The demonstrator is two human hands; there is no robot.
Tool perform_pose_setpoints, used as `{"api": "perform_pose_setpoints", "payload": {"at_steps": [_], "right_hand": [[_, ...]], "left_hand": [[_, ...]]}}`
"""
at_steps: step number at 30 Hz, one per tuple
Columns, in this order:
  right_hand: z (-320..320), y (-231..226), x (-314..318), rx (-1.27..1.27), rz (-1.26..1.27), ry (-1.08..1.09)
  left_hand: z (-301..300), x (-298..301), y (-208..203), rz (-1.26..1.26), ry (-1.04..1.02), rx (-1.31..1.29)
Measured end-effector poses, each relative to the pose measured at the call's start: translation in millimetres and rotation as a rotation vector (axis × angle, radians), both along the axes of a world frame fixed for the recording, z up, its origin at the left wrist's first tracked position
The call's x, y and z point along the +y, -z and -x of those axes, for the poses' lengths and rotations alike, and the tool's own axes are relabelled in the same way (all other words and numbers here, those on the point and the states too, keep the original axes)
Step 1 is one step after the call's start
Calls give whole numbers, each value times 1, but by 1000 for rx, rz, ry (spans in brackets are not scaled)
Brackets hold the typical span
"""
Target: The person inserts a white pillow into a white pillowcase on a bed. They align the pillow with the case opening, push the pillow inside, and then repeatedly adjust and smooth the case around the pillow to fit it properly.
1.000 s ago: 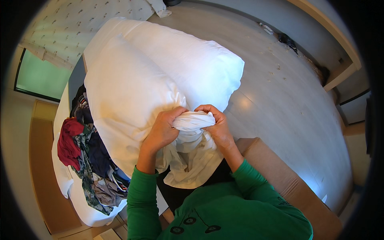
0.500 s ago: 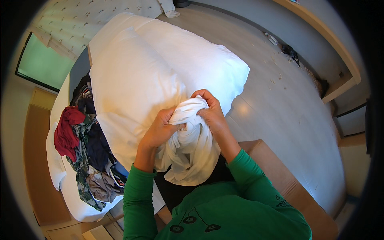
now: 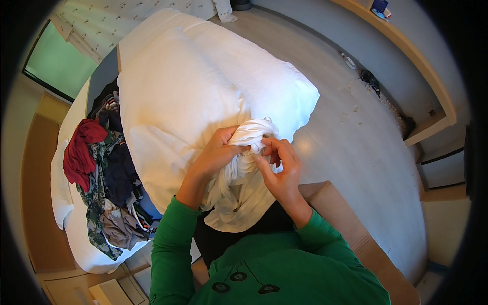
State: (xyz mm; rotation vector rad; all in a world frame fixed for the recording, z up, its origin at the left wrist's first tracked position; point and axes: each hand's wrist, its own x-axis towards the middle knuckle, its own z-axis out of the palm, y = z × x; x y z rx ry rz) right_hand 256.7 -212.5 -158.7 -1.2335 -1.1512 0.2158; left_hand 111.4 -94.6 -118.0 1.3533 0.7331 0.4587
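A white cloth (image 3: pixel 236 213), bunched and twisted into a loop at its top, lies across my lap against the edge of the bed. My left hand (image 3: pixel 218 155) is closed round the left side of the loop, its fingertips hidden in the folds. On the right side, my right hand (image 3: pixel 283 175) has thumb and forefinger at a small fold of the same cloth, the other fingers curled. What kind of article the cloth is, I cannot make out.
White bedding (image 3: pixel 178 91) spreads beyond the cloth. Piled clothes (image 3: pixel 119 173), with a red garment (image 3: pixel 84 152) on top, lie to the left. A cardboard box (image 3: pixel 345 218) stands at my right. Small litter and a dark bag (image 3: pixel 370 81) lie along the far-right wall.
The twisted loop has shifted slightly right. My right hand has come down from the loop's top and turned, its fingers now at the loop's right side. My left hand keeps its grip.
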Motion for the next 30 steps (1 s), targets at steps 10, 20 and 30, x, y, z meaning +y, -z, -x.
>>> {"api": "perform_pose_setpoints", "payload": {"at_steps": [10,20,30], "right_hand": [[-2,1,6,83,182,-70],[-16,-7,22,-320,327,-10],[-5,-11,17,-402,48,86]], "left_hand": [[3,5,0,30,41,-60],[-10,1,2,-285,94,120],[-38,1,-14,-812,-83,479]]}}
